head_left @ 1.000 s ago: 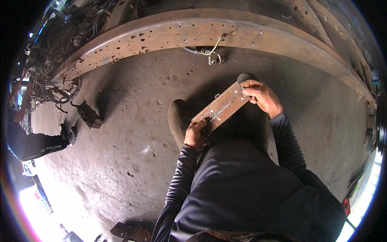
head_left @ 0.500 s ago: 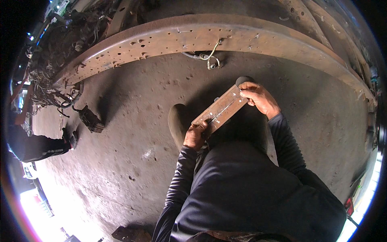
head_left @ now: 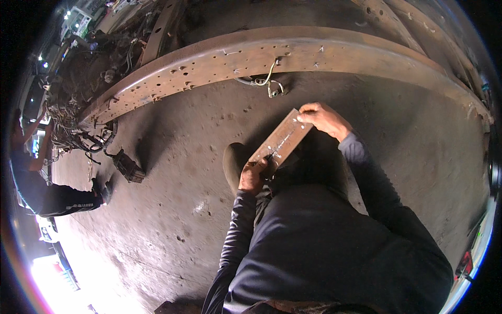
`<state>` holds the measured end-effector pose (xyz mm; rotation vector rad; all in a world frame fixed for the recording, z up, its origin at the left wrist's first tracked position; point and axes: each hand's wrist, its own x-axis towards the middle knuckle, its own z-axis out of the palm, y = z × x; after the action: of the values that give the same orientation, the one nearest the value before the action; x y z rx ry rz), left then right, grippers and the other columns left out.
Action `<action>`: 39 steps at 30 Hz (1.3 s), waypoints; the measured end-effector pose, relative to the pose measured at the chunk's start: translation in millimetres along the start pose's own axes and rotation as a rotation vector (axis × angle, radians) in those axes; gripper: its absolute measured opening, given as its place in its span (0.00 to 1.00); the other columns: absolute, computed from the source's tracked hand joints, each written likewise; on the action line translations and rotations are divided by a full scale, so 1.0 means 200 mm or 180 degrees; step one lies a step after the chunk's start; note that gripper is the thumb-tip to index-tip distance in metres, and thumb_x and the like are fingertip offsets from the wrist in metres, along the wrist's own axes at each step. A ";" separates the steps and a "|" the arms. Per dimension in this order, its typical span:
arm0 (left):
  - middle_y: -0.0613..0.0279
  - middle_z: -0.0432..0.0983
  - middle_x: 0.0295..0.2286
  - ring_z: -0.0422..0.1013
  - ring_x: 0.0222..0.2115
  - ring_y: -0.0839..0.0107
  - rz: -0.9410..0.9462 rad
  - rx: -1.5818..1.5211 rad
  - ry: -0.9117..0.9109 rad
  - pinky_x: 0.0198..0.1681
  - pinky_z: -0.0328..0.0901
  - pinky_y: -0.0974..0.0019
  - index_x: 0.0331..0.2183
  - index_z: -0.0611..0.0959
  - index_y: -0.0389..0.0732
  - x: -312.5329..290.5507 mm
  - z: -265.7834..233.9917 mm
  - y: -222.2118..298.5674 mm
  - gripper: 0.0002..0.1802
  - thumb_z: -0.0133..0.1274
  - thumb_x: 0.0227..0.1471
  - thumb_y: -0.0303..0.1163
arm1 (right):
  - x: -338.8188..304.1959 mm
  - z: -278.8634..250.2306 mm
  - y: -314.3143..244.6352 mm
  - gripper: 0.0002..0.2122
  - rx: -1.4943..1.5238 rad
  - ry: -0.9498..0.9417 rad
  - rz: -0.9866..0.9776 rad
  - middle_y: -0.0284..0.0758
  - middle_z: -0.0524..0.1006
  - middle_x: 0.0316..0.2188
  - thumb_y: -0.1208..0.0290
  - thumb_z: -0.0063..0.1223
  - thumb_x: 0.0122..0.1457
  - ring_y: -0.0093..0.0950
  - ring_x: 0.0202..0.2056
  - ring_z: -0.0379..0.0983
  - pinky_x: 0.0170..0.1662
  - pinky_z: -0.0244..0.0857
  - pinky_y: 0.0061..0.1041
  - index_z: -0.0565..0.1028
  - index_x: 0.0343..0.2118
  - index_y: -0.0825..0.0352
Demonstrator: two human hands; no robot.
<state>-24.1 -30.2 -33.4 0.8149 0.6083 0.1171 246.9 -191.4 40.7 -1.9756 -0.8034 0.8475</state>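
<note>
Between my hands is a flat, rusty brown metal plate [head_left: 285, 137], long and narrow, with white marks along its face. It lies tilted above my knees, its far end up to the right. My left hand [head_left: 252, 176] is closed on the near end, thumb over the top face. At the far end my right hand [head_left: 322, 119] pinches the corner with thumb and fingers. A dark spot shows on the plate beside my left thumb; I cannot make out what it is.
Ahead, a long rusty steel beam [head_left: 219, 62] with many holes curves across. A pale hose [head_left: 271, 78] hangs from it. Tangled cables and a dark box-shaped part [head_left: 128, 166] lie at the left, near another person [head_left: 52, 196]. Stained concrete floor [head_left: 172, 209] surrounds me.
The plate's far end has swung slightly left and nearer, with my right hand moving along. My left hand keeps its hold. The whole view has shifted a little.
</note>
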 end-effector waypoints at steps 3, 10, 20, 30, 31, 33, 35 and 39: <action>0.60 0.80 0.38 0.77 0.36 0.68 0.0037 0.0156 0.0078 0.44 0.72 0.63 0.46 0.80 0.32 0.03 0.05 0.05 0.17 0.55 0.60 0.33 | 0.09 0.03 0.06 0.23 0.0187 0.0246 0.0216 0.43 0.76 0.50 0.56 0.63 0.57 0.34 0.52 0.70 0.55 0.62 0.31 0.77 0.49 0.69; 0.56 0.80 0.42 0.77 0.41 0.60 0.0025 -0.0025 -0.0084 0.48 0.71 0.55 0.48 0.79 0.32 0.17 0.10 0.10 0.21 0.56 0.58 0.37 | 0.21 -0.09 0.04 0.23 0.0905 0.0229 0.0513 0.39 0.77 0.42 0.62 0.65 0.55 0.30 0.40 0.73 0.42 0.67 0.28 0.75 0.50 0.70; 0.51 0.78 0.44 0.77 0.45 0.59 -0.0132 -0.0057 -0.0216 0.52 0.70 0.53 0.54 0.74 0.33 0.33 0.04 0.23 0.29 0.59 0.55 0.39 | 0.40 -0.11 0.07 0.14 0.0991 -0.0112 0.0539 0.22 0.66 0.20 0.61 0.62 0.59 0.13 0.16 0.53 0.16 0.41 0.18 0.79 0.39 0.67; 0.56 0.81 0.44 0.77 0.42 0.65 -0.0050 0.2830 0.0420 0.47 0.72 0.61 0.50 0.82 0.40 0.36 -0.05 0.25 0.24 0.59 0.55 0.42 | 0.47 -0.22 0.24 0.20 0.0413 -0.0712 0.0018 0.30 0.77 0.51 0.64 0.51 0.66 0.14 0.44 0.76 0.35 0.64 0.11 0.71 0.59 0.64; 0.54 0.82 0.42 0.77 0.40 0.65 -0.0178 0.2128 0.0738 0.46 0.72 0.59 0.47 0.84 0.37 0.38 -0.03 0.25 0.28 0.62 0.53 0.49 | 0.52 -0.17 0.27 0.22 0.0653 0.0055 0.0770 0.30 0.75 0.54 0.60 0.53 0.66 0.12 0.39 0.76 0.32 0.63 0.10 0.72 0.59 0.64; 0.56 0.83 0.41 0.77 0.40 0.63 -0.0464 0.1507 0.0705 0.46 0.71 0.61 0.46 0.83 0.32 0.44 -0.04 0.24 0.30 0.68 0.47 0.44 | 0.58 -0.18 0.42 0.21 0.0289 0.0305 0.0676 0.25 0.75 0.43 0.56 0.56 0.64 0.10 0.23 0.62 0.23 0.52 0.11 0.75 0.54 0.64; 0.55 0.83 0.40 0.78 0.40 0.63 -0.0571 0.1304 0.0881 0.46 0.72 0.59 0.46 0.83 0.33 0.48 -0.02 0.19 0.29 0.69 0.47 0.43 | 0.65 -0.23 0.43 0.21 0.0508 0.0007 0.0911 0.22 0.73 0.37 0.56 0.57 0.64 0.10 0.19 0.54 0.20 0.49 0.13 0.75 0.53 0.65; 0.55 0.82 0.41 0.78 0.42 0.62 0.0950 0.3998 0.0235 0.47 0.72 0.57 0.46 0.84 0.38 0.69 -0.10 -0.07 0.26 0.66 0.49 0.44 | 0.64 -0.26 0.35 0.21 0.0378 -0.0182 0.1183 0.22 0.70 0.32 0.57 0.57 0.64 0.11 0.19 0.52 0.20 0.49 0.14 0.75 0.53 0.67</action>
<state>76.7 17.3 -117.4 2.1264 0.5957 0.0224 376.5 -146.7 -30.2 -2.0315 -0.4086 1.1428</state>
